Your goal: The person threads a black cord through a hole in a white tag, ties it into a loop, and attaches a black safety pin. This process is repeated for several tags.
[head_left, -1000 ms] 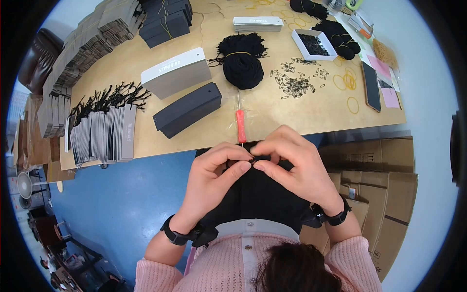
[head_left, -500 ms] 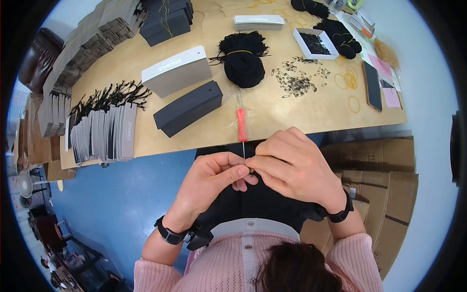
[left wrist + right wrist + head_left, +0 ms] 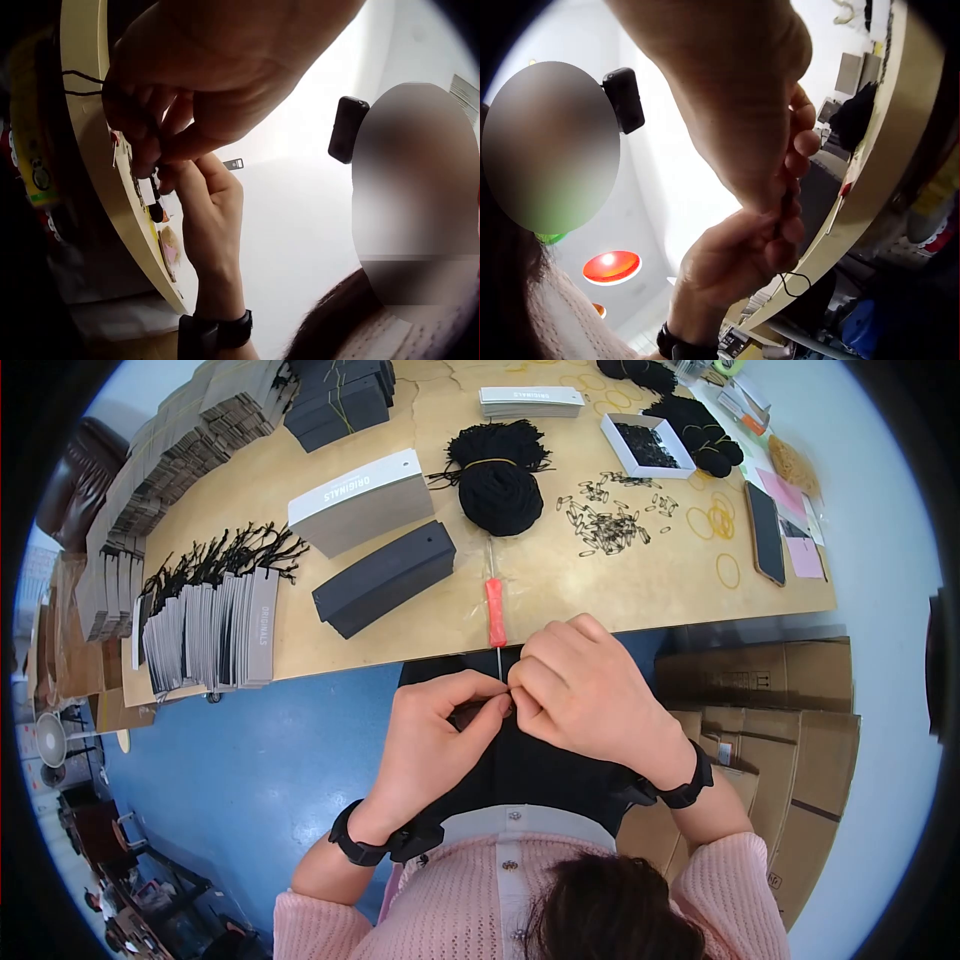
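In front of the lap, below the table's front edge, my left hand [image 3: 435,745] and right hand [image 3: 595,705] meet at their fingertips. A thin black cord [image 3: 82,94] is pinched by the left thumb and fingers, its loop sticking out in both wrist views. The right hand, knuckles up and fingers curled, also pinches at the cord, with the pinched part mostly hidden. Just beyond the fingertips, a red-handled tool [image 3: 495,615] lies on the table [image 3: 600,600], its thin metal shaft reaching over the edge toward the hands.
Beyond the tool lie a bundle of black cords [image 3: 500,495] and scattered small pins [image 3: 612,530]. Dark tags [image 3: 385,580], white tags [image 3: 365,505] and corded tags [image 3: 215,625] stand to the left. A white box [image 3: 648,447] and a phone [image 3: 765,535] are right; cartons [image 3: 770,750] stand below.
The right hand has turned knuckles up, its fingers curling in tighter against the left fingertips. The left hand stays in nearly the same place. The tool still lies at the edge.
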Available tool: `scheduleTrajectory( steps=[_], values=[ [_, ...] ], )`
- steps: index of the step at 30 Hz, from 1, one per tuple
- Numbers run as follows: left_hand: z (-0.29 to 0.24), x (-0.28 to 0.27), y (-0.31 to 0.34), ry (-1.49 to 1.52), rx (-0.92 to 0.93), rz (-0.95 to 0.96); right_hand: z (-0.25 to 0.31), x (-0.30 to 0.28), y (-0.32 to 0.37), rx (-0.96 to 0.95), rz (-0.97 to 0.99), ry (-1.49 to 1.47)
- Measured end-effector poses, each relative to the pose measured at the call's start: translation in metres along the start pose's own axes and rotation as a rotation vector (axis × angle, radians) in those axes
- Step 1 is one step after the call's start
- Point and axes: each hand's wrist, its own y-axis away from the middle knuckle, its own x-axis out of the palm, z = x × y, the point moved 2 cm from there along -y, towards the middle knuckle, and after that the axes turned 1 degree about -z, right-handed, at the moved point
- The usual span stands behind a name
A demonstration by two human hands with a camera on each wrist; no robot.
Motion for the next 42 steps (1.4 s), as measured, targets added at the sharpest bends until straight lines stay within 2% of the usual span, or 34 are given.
scheduleTrajectory(
  steps=[2, 5, 8, 15, 21, 23, 26, 29, 33, 38, 42],
  values=[
    [0.005, -0.001, -0.001, 0.323, -0.097, 0.017, -0.003, -0.004, 0.0, 0.065, -0.136, -0.115],
    [0.005, -0.005, -0.003, 0.488, -0.167, 0.046, 0.002, -0.016, 0.003, 0.102, -0.197, -0.151],
    [0.005, -0.006, -0.004, 0.523, -0.198, 0.063, 0.008, -0.017, 0.007, 0.081, -0.217, -0.16],
    [0.006, -0.006, -0.004, 0.546, -0.194, 0.071, 0.007, -0.009, 0.01, 0.066, -0.211, -0.121],
    [0.006, -0.008, -0.004, 0.445, -0.154, 0.081, 0.004, -0.003, 0.01, 0.027, -0.162, -0.126],
    [0.005, -0.011, -0.005, 0.251, -0.099, 0.116, 0.0, -0.001, 0.01, 0.015, -0.132, -0.149],
    [0.008, -0.012, -0.005, 0.133, -0.017, 0.142, -0.003, 0.004, 0.009, 0.0, -0.087, -0.192],
    [0.004, -0.014, -0.005, 0.111, -0.017, 0.185, -0.004, 0.009, 0.009, -0.004, -0.056, -0.218],
    [0.007, -0.015, -0.004, 0.2, -0.075, 0.214, -0.005, 0.016, 0.01, 0.014, -0.057, -0.255],
    [0.009, -0.012, -0.003, 0.465, -0.214, 0.213, -0.003, 0.014, 0.009, 0.074, -0.124, -0.295],
    [0.007, -0.013, -0.002, 0.498, -0.267, 0.209, -0.003, 0.015, 0.011, 0.096, -0.187, -0.262]
  ],
)
